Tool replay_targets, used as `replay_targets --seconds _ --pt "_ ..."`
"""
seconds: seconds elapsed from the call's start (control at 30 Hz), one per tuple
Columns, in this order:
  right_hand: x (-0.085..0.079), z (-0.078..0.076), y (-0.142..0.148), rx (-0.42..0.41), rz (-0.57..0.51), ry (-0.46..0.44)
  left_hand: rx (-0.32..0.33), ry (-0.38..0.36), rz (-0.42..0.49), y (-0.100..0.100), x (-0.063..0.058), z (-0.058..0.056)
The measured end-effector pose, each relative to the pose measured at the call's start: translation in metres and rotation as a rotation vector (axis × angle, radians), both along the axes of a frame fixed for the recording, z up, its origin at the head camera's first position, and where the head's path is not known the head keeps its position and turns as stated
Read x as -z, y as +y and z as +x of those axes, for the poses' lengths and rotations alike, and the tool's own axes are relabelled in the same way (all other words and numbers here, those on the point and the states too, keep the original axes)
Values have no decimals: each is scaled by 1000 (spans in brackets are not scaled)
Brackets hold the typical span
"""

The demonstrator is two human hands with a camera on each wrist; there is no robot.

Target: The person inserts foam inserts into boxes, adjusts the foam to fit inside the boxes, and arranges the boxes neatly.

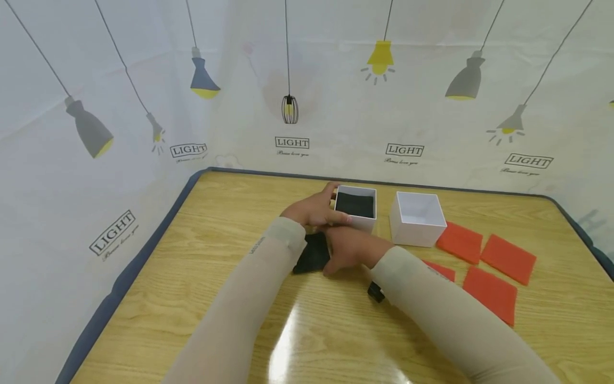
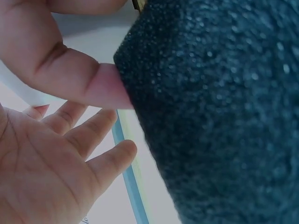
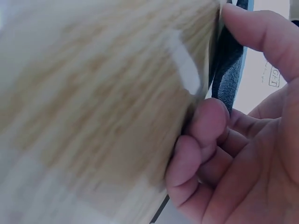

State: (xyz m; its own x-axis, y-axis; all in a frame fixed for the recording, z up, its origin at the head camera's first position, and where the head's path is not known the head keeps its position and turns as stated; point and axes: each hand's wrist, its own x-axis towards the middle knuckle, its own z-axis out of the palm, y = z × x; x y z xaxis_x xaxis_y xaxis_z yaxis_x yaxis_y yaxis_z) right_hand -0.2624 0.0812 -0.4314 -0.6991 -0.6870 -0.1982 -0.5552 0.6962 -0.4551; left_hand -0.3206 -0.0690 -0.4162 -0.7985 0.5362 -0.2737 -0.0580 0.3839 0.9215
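Note:
My left hand (image 1: pixel 314 209) grips a white open-topped box (image 1: pixel 356 221) at its left side, thumb along the front wall. A black square pad (image 1: pixel 355 205) lies in that box. In front of the box, my right hand (image 1: pixel 352 246) pinches another black pad (image 1: pixel 312 256) by its right edge, under the left wrist in the head view. The right wrist view shows the thumb (image 3: pixel 261 28) on one side of this pad (image 3: pixel 226 70) and curled fingers (image 3: pixel 208 121) on the other. Its rough dark surface (image 2: pixel 219 112) fills the right of the left wrist view.
A second white box (image 1: pixel 417 218) stands open to the right, its inside bare. Several red square pads (image 1: pixel 491 290) lie on the wooden table (image 1: pixel 216 224) at the right, one partly behind the right forearm. A printed cloth wall (image 1: pixel 336 69) rises behind the table's far edge.

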Motion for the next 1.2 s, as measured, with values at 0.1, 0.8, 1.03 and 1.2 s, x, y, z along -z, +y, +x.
replay_targets --seconds 0.1,0.8,1.03,1.2 --pt "0 2 2 -1 -28 4 10 20 -13 -1 2 -1" --pt "-13 25 40 44 15 -67 44 163 -145 -3 1 -3" --pt "-27 31 52 67 3 -99 48 161 -141 -3 1 -2" --pt "-34 32 62 87 -16 -138 49 162 -146 -3 3 -2"
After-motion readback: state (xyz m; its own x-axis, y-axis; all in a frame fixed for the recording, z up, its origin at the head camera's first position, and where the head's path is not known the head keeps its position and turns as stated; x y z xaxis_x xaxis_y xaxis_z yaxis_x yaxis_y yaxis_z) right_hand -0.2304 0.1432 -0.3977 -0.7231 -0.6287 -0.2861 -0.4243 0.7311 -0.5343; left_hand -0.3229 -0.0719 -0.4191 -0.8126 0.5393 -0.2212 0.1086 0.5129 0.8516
